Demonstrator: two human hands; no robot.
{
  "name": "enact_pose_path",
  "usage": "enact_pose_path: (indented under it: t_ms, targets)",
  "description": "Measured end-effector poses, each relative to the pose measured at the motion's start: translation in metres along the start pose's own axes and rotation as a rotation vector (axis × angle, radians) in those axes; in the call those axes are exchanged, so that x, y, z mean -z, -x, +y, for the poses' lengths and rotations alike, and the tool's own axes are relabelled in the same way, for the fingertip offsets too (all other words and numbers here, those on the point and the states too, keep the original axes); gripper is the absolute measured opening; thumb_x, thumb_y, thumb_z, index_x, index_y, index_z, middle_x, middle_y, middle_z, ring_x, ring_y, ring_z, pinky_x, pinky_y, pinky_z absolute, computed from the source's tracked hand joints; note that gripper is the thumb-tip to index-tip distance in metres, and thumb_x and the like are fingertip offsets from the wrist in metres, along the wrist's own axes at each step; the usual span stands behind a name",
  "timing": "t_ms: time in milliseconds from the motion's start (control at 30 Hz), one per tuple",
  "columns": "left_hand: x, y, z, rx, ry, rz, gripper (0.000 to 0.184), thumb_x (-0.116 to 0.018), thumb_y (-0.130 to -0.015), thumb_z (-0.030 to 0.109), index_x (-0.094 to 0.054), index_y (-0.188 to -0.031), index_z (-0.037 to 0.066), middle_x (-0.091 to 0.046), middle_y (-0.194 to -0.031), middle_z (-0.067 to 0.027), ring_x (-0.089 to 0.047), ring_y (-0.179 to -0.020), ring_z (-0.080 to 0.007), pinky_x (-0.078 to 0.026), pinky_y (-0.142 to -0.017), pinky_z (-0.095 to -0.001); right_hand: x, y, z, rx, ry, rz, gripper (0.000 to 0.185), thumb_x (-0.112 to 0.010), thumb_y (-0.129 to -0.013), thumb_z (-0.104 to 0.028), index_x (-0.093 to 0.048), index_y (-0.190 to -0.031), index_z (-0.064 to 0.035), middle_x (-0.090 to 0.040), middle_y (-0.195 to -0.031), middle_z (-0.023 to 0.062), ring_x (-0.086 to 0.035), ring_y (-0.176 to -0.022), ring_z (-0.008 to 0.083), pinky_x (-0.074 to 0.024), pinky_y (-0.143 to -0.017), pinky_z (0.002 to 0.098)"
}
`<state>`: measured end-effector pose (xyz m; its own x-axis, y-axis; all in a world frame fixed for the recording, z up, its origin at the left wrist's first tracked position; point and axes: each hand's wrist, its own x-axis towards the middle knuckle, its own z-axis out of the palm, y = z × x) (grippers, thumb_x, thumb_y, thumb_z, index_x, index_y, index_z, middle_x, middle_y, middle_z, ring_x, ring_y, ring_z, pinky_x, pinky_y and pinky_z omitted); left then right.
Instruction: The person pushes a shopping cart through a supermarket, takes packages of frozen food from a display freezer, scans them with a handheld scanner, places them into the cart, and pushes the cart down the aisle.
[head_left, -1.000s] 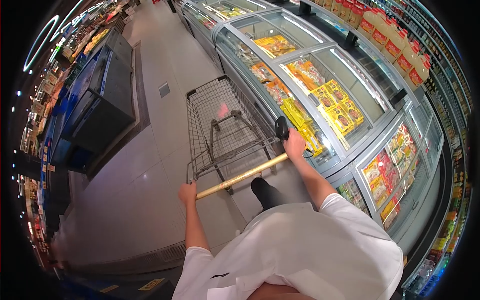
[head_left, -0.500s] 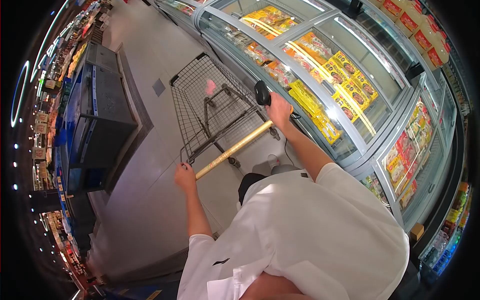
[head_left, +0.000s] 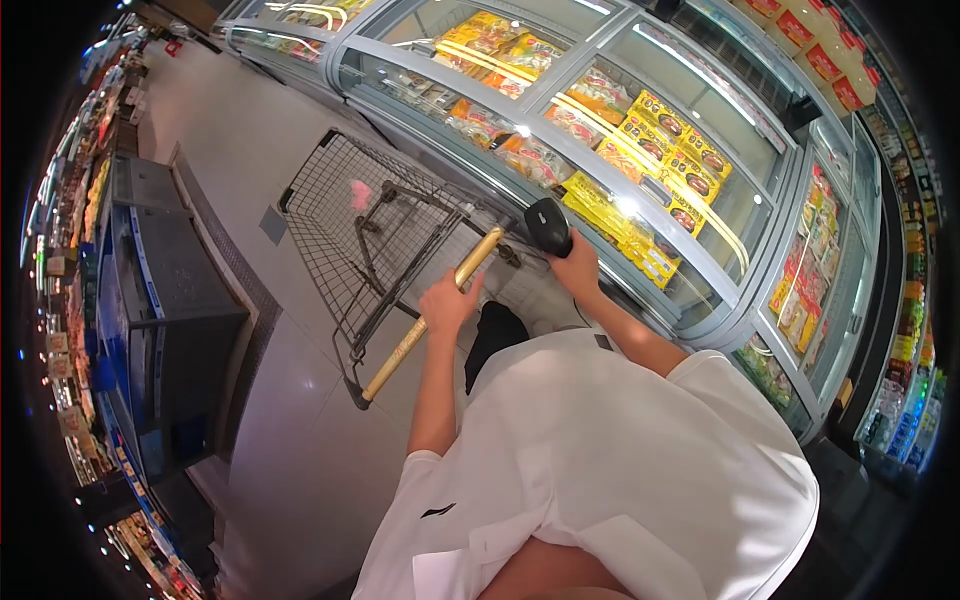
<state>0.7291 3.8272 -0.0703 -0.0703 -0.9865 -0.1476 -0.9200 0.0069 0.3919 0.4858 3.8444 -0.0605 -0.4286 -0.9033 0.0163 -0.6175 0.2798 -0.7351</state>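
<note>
My left hand (head_left: 449, 302) is closed around the upper half of the yellow handle bar (head_left: 405, 345) of a wire shopping cart (head_left: 345, 235). A small pink thing (head_left: 360, 194) shows in or under the cart. My right hand (head_left: 575, 265) grips a black handheld device (head_left: 548, 228), like a scanner, just right of the bar's upper end and apart from it. Its fingers are partly hidden by the device. Beside it stands a glass-topped freezer (head_left: 640, 275) with yellow packages (head_left: 668, 150) inside.
Dark display cases (head_left: 185, 330) line the left side of the tiled aisle (head_left: 290, 450). Jugs with red labels (head_left: 822, 62) stand at the upper right. Shelves of bottles (head_left: 900, 400) are at the far right. A floor plate (head_left: 272, 226) lies left of the cart.
My left hand has moved up along the bar from its lower end. My right hand has come off the bar with the black device. The cart has turned and shifted left in view.
</note>
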Motion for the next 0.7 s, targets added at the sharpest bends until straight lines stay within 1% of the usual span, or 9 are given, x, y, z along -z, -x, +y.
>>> enact_pose_path:
  t_ms: [67, 133, 267, 300, 400, 433, 567, 633, 700]
  targets:
    - [0.007, -0.022, -0.016, -0.064, 0.018, -0.07, 0.057, -0.062, -0.085, 0.061, -0.064, -0.086, 0.003, -0.067, -0.071, -0.0204, -0.066, -0.07, -0.0425, -0.051, -0.066, -0.0518, -0.013, 0.002, 0.032, -0.071, -0.061, 0.033, 0.035, -0.078, -0.071, -0.019, -0.066, -0.101, -0.0044, -0.07, -0.088, 0.02, -0.066, -0.087, 0.041, -0.0509, -0.077, 0.0467]
    - [0.009, -0.046, -0.031, -0.13, 0.066, -0.045, 0.06, -0.062, -0.085, 0.061, -0.063, -0.089, 0.0, -0.066, -0.075, -0.0236, -0.066, -0.074, -0.0441, -0.051, -0.067, -0.0518, -0.012, 0.008, 0.032, -0.207, -0.2, -0.07, 0.038, -0.079, -0.072, -0.021, -0.068, -0.104, -0.0046, -0.071, -0.092, 0.0206, -0.068, -0.09, 0.0382, -0.0515, -0.081, 0.0434]
    - [0.016, -0.086, -0.058, -0.177, 0.194, -0.231, 0.06, -0.07, -0.083, 0.054, -0.061, -0.092, -0.004, -0.065, -0.077, -0.0288, -0.064, -0.078, -0.0481, -0.05, -0.067, -0.0533, -0.024, 0.023, 0.032, -0.264, -0.159, 0.0, 0.038, -0.079, -0.075, -0.023, -0.07, -0.107, -0.005, -0.072, -0.093, 0.0205, -0.069, -0.091, 0.0361, -0.0515, -0.083, 0.0411]
    - [0.017, -0.087, -0.065, -0.188, 0.192, -0.263, 0.06, -0.07, -0.083, 0.054, -0.061, -0.092, -0.004, -0.065, -0.077, -0.0288, -0.064, -0.078, -0.0481, -0.05, -0.067, -0.0533, -0.024, 0.025, 0.029, -0.374, -0.139, -0.029, 0.038, -0.079, -0.075, -0.022, -0.069, -0.107, -0.0042, -0.072, -0.095, 0.0198, -0.069, -0.093, 0.0345, -0.0516, -0.085, 0.0399]
    - [0.022, -0.107, -0.072, -0.208, 0.217, -0.267, 0.059, -0.074, -0.082, 0.051, -0.059, -0.091, -0.006, -0.064, -0.077, -0.0308, -0.064, -0.077, -0.0496, -0.051, -0.066, -0.0529, -0.029, 0.031, 0.021, -0.41, -0.18, 0.049, 0.039, -0.08, -0.074, -0.021, -0.069, -0.108, -0.0031, -0.072, -0.097, 0.0189, -0.069, -0.093, 0.0327, -0.0517, -0.085, 0.039]
    - [0.02, -0.11, -0.074, -0.229, 0.22, -0.284, 0.059, -0.074, -0.082, 0.051, -0.059, -0.091, -0.006, -0.064, -0.077, -0.0308, -0.064, -0.077, -0.0496, -0.051, -0.066, -0.0529, -0.03, 0.032, 0.021, -0.43, -0.199, 0.065, 0.04, -0.083, -0.075, -0.022, -0.069, -0.106, -0.0018, -0.073, -0.097, 0.0144, -0.069, -0.088, 0.0264, -0.052, -0.085, 0.0371]
    - [0.029, -0.129, -0.092, -0.418, 0.053, -0.324, 0.055, -0.075, -0.08, 0.051, -0.062, -0.089, -0.003, -0.065, -0.072, -0.0257, -0.065, -0.072, -0.0457, -0.052, -0.065, -0.0515, -0.015, 0.031, 0.004, -0.626, -0.403, 0.037, 0.042, -0.086, -0.074, -0.024, -0.069, -0.105, -0.0008, -0.072, -0.095, 0.0094, -0.067, -0.087, 0.0189, -0.0517, -0.084, 0.0342]
    - [0.047, -0.153, -0.08, -0.53, -0.078, -0.374, 0.054, -0.076, -0.078, 0.051, -0.065, -0.086, -0.001, -0.065, -0.07, -0.0226, -0.066, -0.069, -0.0425, -0.052, -0.064, -0.0498, 0.002, 0.031, 0.01, -0.685, -0.465, -0.091, 0.043, -0.088, -0.074, -0.025, -0.069, -0.103, 0.0005, -0.071, -0.095, 0.0062, -0.063, -0.088, 0.0139, -0.0508, -0.084, 0.0315]
    - [0.071, -0.175, -0.054, -0.666, -0.352, -0.592, 0.049, -0.077, -0.076, 0.052, -0.071, -0.08, 0.004, -0.066, -0.067, -0.0156, -0.067, -0.064, -0.0348, -0.053, -0.061, -0.0443, 0.02, 0.033, 0.01, -0.671, -0.456, -0.028, 0.043, -0.087, -0.075, -0.024, -0.068, -0.103, 0.0012, -0.071, -0.094, 0.0066, -0.064, -0.088, 0.0138, -0.0507, -0.084, 0.0312]
